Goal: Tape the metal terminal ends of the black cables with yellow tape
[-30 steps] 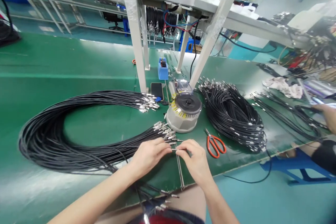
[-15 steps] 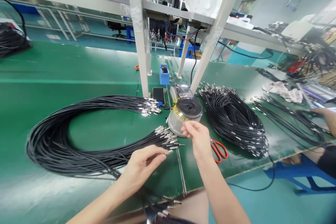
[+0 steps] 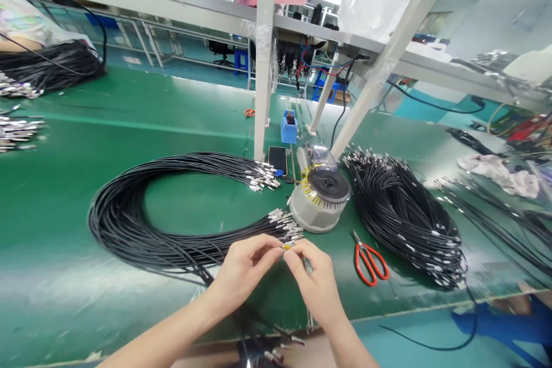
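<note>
My left hand [image 3: 245, 267] pinches the metal connector end [image 3: 288, 245] of a black cable near the front of the green table [image 3: 64, 184]. My right hand [image 3: 314, 282] meets it fingertip to fingertip, pinched on the same connector, where a bit of yellow shows. Just behind lie the other metal tips of a big coil of black cables [image 3: 129, 218]. A round grey tape dispenser [image 3: 319, 198] with yellow pieces on its rim stands close behind my hands.
Red-handled scissors [image 3: 370, 259] lie right of my hands. A second heap of black cables [image 3: 409, 218] sits further right. A phone [image 3: 278, 159] and a blue box [image 3: 288, 126] lie by the white frame posts. More cables lie at the far left [image 3: 47, 69].
My right hand came back down from the tape dispenser to the connector in my left hand. The view shifted left, and the co-worker's hand at the right edge went out of sight.
</note>
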Tool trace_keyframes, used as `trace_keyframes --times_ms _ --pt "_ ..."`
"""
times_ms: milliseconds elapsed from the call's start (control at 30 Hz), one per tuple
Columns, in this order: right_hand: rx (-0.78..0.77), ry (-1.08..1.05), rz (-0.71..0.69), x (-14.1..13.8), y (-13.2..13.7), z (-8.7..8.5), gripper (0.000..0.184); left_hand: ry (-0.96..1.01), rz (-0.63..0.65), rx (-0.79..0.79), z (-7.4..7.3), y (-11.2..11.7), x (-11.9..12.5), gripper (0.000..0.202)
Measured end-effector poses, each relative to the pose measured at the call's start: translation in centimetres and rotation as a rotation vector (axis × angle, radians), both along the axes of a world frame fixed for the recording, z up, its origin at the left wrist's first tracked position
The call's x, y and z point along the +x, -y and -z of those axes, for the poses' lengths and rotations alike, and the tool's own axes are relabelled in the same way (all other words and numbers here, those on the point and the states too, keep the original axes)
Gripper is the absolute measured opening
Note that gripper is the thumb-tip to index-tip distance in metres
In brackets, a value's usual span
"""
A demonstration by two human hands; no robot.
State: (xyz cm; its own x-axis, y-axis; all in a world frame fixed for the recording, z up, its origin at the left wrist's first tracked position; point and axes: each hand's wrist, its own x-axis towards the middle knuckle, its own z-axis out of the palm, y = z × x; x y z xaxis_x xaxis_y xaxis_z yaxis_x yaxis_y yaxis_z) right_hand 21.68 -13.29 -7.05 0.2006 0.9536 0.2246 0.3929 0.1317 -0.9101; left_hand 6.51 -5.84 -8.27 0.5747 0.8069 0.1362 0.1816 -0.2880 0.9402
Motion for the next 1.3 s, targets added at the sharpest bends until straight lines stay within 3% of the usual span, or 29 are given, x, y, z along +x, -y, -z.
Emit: trace_keyframes --times_ms 233,800,900,1033,1300 --pt "-0.029 -0.089 0.034 -0.3 0.3 0.5 0.020 -0.011 -0.029 0.142 0.7 0.0 0.1 0.015" --pt "-0.077 -0.196 0.109 -1.0 0.1 1.4 0.026 -0.005 -0.021 0.172 0.8 0.2 0.1 0.014" --pt "-0.083 -0.219 0.112 -1.4 0.1 1.6 0.026 0.008 -0.008 0.104 0.4 0.4 0.0 0.015" --pt "-0.060 -0.148 0.075 -1.4 0.2 1.6 0.022 0.065 0.016 -0.128 -0.1 0.4 -0.3 0.016" --pt "0.024 -0.002 0.072 -0.9 0.0 1.7 0.016 0.124 0.199 -0.384 -1.1 -0.1 -1.3 0.022"
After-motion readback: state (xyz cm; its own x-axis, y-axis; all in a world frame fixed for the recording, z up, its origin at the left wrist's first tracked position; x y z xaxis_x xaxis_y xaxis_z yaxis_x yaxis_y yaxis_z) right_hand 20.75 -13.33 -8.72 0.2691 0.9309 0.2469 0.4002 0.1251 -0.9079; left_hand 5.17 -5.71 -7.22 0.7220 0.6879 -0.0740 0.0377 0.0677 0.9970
